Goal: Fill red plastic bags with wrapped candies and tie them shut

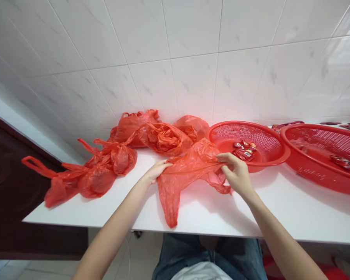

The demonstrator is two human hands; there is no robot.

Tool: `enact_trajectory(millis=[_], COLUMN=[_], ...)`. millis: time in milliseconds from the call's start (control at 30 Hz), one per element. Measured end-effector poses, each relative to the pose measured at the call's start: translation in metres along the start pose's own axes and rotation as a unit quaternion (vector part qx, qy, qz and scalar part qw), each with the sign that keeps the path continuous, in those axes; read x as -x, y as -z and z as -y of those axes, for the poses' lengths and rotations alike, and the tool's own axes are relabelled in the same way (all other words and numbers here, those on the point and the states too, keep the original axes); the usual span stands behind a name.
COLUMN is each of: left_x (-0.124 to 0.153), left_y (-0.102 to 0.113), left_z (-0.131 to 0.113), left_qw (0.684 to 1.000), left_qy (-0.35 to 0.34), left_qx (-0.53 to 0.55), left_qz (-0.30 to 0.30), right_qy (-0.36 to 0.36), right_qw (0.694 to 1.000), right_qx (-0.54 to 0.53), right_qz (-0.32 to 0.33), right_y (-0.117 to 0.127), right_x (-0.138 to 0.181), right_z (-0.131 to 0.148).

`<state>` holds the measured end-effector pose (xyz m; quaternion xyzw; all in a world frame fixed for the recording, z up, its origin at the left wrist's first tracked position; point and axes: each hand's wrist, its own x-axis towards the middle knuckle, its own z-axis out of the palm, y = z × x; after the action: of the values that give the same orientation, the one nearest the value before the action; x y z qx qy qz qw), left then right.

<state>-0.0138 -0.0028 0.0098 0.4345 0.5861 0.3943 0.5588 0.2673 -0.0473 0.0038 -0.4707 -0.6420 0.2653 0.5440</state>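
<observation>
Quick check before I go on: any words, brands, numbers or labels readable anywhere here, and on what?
None can be read.
Red packets in the near basket: printing and a white label patch, too small and blurred.
Packets in the right basket: blurred.
Red plastic bag between left hand and right hand: no print visible.

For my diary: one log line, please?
left hand: pinching bag | right hand: pinching bag | baskets: sachets inside | table: more bags

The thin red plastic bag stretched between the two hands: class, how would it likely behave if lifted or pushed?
The thin red plastic bag is probably floppy: it wrinkles and one end droops over the white table edge. Likely very light, being see-through film. Pushed, it would probably crumple rather than slide, like the bunched red bags beside it.
</observation>
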Motion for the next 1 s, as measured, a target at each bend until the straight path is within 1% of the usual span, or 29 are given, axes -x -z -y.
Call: enact_trajectory(millis=[67, 100, 167, 200, 233, 267, 300, 367, 400, 433, 467, 500, 567, 667, 733, 767, 800, 867, 933, 1000], left_x=[0.001, 0.005, 0.024, 0.038, 0.054, 0.072, 0.088, 0.113, 0.119, 0.122, 0.121, 0.118, 0.109, 0.098, 0.095, 0.094, 0.093, 0.09, 0.088, 0.087], left_y=[0.006, 0.006, -0.002, -0.01, -0.019, -0.03, -0.04, -0.058, -0.064, -0.067, -0.067, -0.065, -0.053, -0.028, -0.013, -0.008, -0.004, -0.001, -0.004, -0.008], left_z=[-0.01, -0.015, -0.024, -0.028, -0.03, -0.03, -0.029, -0.022, -0.017, -0.012, -0.007, -0.003, -0.002, -0.015, -0.028, -0.034, -0.039, -0.045, -0.048, -0.051], left_qw=[0.997, 0.992, 0.973, 0.954, 0.922, 0.887, 0.85, 0.782, 0.759, 0.744, 0.74, 0.744, 0.772, 0.819, 0.835, 0.839, 0.84, 0.836, 0.831, 0.826], left_qy=[-0.03, -0.057, -0.144, -0.211, -0.288, -0.354, -0.398, -0.442, -0.444, -0.44, -0.432, -0.423, -0.415, -0.407, -0.387, -0.374, -0.364, -0.354, -0.361, -0.37], left_qx=[-0.025, -0.036, -0.081, -0.131, -0.193, -0.26, -0.327, -0.436, -0.476, -0.503, -0.516, -0.516, -0.478, -0.393, -0.37, -0.375, -0.386, -0.413, -0.423, -0.424], left_qz=[-0.071, -0.107, -0.161, -0.171, -0.17, -0.143, -0.109, -0.057, -0.032, -0.008, 0.015, 0.034, 0.059, 0.097, 0.125, 0.127, 0.116, 0.069, 0.027, 0.014], right_qy=[-0.06, -0.081, -0.105, -0.11, -0.115, -0.122, -0.132, -0.153, -0.162, -0.169, -0.176, -0.18, -0.185, -0.182, -0.173, -0.162, -0.147, -0.106, -0.064, -0.045], right_qw=[0.996, 0.994, 0.992, 0.992, 0.992, 0.992, 0.99, 0.986, 0.983, 0.979, 0.974, 0.968, 0.955, 0.944, 0.941, 0.943, 0.947, 0.963, 0.978, 0.981], right_qx=[-0.052, -0.061, -0.056, -0.047, -0.038, -0.03, -0.026, -0.038, -0.058, -0.084, -0.113, -0.143, -0.19, -0.237, -0.259, -0.264, -0.259, -0.216, -0.135, -0.042], right_qz=[0.03, 0.035, 0.031, 0.026, 0.027, 0.033, 0.041, 0.054, 0.061, 0.071, 0.085, 0.102, 0.132, 0.14, 0.13, 0.124, 0.12, 0.121, 0.145, 0.183], right_y=[0.013, 0.018, 0.024, 0.025, 0.025, 0.025, 0.025, 0.027, 0.028, 0.031, 0.034, 0.037, 0.046, 0.063, 0.073, 0.077, 0.08, 0.083, 0.083, 0.083], right_x=[-0.004, -0.006, -0.007, -0.007, -0.007, -0.008, -0.008, -0.009, -0.01, -0.009, -0.009, -0.008, -0.006, -0.003, -0.001, 0.0, 0.001, 0.003, 0.008, 0.016], right_z=[0.014, 0.021, 0.031, 0.034, 0.036, 0.038, 0.038, 0.038, 0.037, 0.036, 0.036, 0.036, 0.035, 0.034, 0.033, 0.032, 0.032, 0.034, 0.041, 0.054])
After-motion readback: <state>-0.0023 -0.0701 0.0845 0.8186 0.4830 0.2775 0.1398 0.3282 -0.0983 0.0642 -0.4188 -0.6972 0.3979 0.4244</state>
